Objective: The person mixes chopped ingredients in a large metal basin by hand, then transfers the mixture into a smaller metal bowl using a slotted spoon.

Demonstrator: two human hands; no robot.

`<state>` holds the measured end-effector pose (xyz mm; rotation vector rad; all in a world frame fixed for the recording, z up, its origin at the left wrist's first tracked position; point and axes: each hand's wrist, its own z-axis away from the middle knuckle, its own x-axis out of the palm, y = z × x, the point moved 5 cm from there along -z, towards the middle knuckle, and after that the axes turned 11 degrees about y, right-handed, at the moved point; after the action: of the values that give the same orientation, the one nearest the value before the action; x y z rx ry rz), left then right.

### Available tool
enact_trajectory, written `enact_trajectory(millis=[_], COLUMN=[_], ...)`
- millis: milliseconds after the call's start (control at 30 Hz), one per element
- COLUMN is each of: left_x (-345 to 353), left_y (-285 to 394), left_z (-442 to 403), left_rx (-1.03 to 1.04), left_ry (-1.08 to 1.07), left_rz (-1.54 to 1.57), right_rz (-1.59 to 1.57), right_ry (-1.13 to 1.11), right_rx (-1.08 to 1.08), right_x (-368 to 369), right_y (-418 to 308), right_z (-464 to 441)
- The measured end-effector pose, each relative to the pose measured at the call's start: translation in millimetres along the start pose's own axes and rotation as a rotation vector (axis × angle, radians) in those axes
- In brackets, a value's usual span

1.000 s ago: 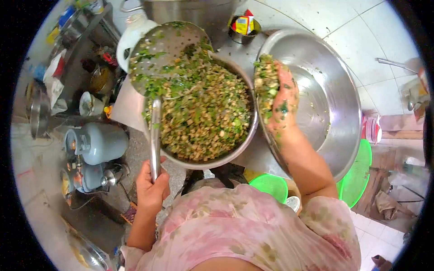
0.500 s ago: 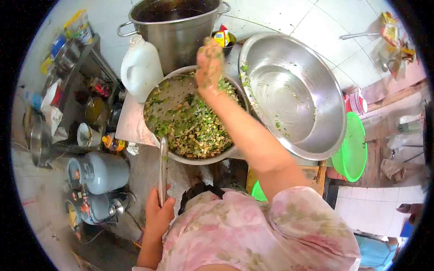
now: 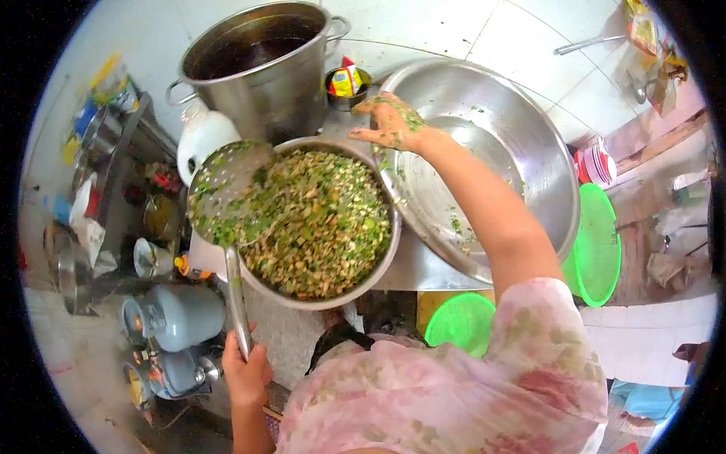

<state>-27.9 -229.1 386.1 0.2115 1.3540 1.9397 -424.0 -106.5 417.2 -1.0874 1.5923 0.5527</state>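
My left hand is closed round the handle of a large perforated skimmer. The skimmer's disc, with green and pale chopped bits stuck to it, hangs over the left side of a round metal bowl. A chopped green and tan mixture fills that bowl. My right hand, dotted with green bits, holds nothing; its fingers are apart. It is above the near-left rim of a wide steel basin, which has scattered green scraps inside.
A tall steel pot with dark contents stands behind the bowl, beside a white jug. A small dark bowl holds a yellow-red packet. Green baskets sit below and to the right. Grey gas cylinders are at lower left.
The skimmer has moved left with my left hand, uncovering more of the chopped mixture. My right hand has shifted right, away from the skimmer, and its fingers have spread.
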Motion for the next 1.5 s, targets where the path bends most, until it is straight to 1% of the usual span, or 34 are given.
enact_trajectory(millis=[33, 67, 133, 200, 267, 333, 400, 433, 467, 500, 533, 567, 600, 633, 667, 700, 733, 767, 833, 900, 967, 1000, 1033, 1067, 1133, 1167, 1200, 1300, 1400, 1467, 1500], left_x=[5, 11, 24, 37, 48, 60, 71, 77, 83, 89, 93, 95, 98, 101, 104, 107, 110, 112, 115, 113, 117, 118, 122, 120, 119, 120, 121, 123, 126, 125, 127], left_y=[-1, -3, -1, 4, 12, 21, 28, 34, 40, 44, 47, 49, 50, 53, 57, 60, 62, 65, 70, 68, 66, 65, 65, 61, 56, 56, 57, 60, 56, 52, 53], left_z=[-2, -2, -4, -5, -11, -15, -19, -20, -21, -21, -21, -20, -19, -18, -20, -19, -20, -20, -22, -14, -15, -15, -15, -15, -19, -20, -22, -24, -21, -17, -14], left_rx=[-0.024, -0.051, -0.078, -0.081, -0.013, 0.016, 0.05, 0.064, 0.078, 0.041, 0.038, 0.031, 0.026, 0.021, 0.012, 0.0, 0.058, 0.081, 0.106, 0.066, 0.027, 0.01, 0.008, -0.001, -0.002, -0.003, 0.017, 0.04, -0.001, -0.034, -0.032], left_ry=[0.0, 0.0, 0.016, 0.046, 0.074, 0.101, 0.065, 0.065, 0.068, 0.091, 0.111, 0.138, 0.169, 0.193, 0.212, 0.232, 0.206, 0.207, 0.223, 0.258, 0.304, 0.327, 0.26, 0.258, 0.254, 0.278, 0.256, 0.212, 0.207, 0.203, 0.185], left_rz=[0.039, 0.078, 0.129, 0.162, 0.118, 0.108, 0.135, 0.138, 0.143, 0.152, 0.144, 0.131, 0.119, 0.097, 0.071, 0.042, 0.049, 0.021, 0.024, 0.041, 0.016, 0.013, 0.029, 0.029, 0.04, 0.063, 0.041, 0.025, 0.086, 0.085, 0.117], right_rz=[0.009, -0.017, -0.084, 0.096, -0.095, -0.512, -0.194, -0.188, 0.156, 0.683, 0.772, 0.724, 0.599, 0.367, 0.038, -0.26, -0.483, -0.551, -0.424, -0.106, -0.157, -0.232, -0.299, -0.366, -0.486, -0.593, -0.702, -0.178, -0.202, -0.156, -0.188], right_ry=[-0.123, -0.273, -0.577, -0.534, -0.227, 0.161, -0.072, -0.141, -0.017, -0.702, -0.955, -0.971, -0.831, -0.603, -0.37, -0.22, -0.149, 0.037, 0.197, -0.066, 0.033, -0.05, -0.124, -0.195, -0.62, -0.467, -0.317, -0.62, -0.322, -0.183, -0.088], right_rx=[0.064, 0.062, 0.059, -0.136, -0.315, -0.235, 0.227, 0.76, 0.672, 0.541, 0.507, 0.624, 0.82, 1.04, 1.223, 1.315, 1.272, 0.961, 0.503, 0.293, 0.301, 0.211, 0.11, 0.008, -0.263, -0.281, -0.293, -0.349, -0.213, -0.151, -0.083], right_x=[5, 16, 33, 47, 37, 38, 49, 40, 59, 78, 80, 77, 78, 80, 85, 93, 95, 88, 91, 126, 161, 166, 158, 146, 107, 91, 76, 62, 95, 119, 136], right_y=[14, 20, 0, -16, -17, 21, 99, 144, 198, 249, 283, 301, 312, 311, 293, 256, 201, 140, 102, 157, 181, 160, 130, 102, 79, 91, 104, 133, 111, 110, 116], right_z=[0, 1, 7, 34, 76, 122, 174, 199, 257, 292, 319, 329, 322, 302, 273, 236, 194, 149, 117, 95, 96, 115, 137, 159, 211, 236, 260, 301, 258, 195, 162])
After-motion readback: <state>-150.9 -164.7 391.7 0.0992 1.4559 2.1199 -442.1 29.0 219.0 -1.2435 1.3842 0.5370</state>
